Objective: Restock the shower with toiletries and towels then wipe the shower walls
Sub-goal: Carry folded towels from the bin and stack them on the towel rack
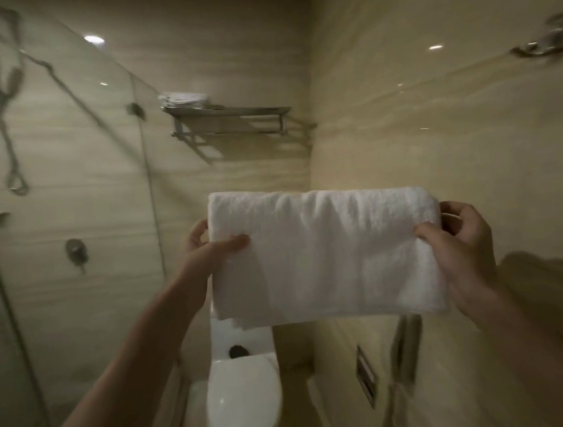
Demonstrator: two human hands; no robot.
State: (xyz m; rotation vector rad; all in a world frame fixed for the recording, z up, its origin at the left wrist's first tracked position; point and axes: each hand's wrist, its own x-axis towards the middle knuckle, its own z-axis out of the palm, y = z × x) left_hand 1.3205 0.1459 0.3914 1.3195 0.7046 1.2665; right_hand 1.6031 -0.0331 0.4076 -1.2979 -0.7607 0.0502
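head view: left hand [205,249] pinches the left edge of a folded white towel [323,253], thumb in front, fingers behind. right hand [461,249] grips the right edge likewise. towel is held spread at chest height above the toilet [244,398]. higher on the back wall, a metal rack [232,122] carries another folded towel [182,98]. glass shower screen [70,196] stands left.

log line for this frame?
phase: towel restock | left grip: holds folded towel | right grip: holds it too | wall rack: white stack on top
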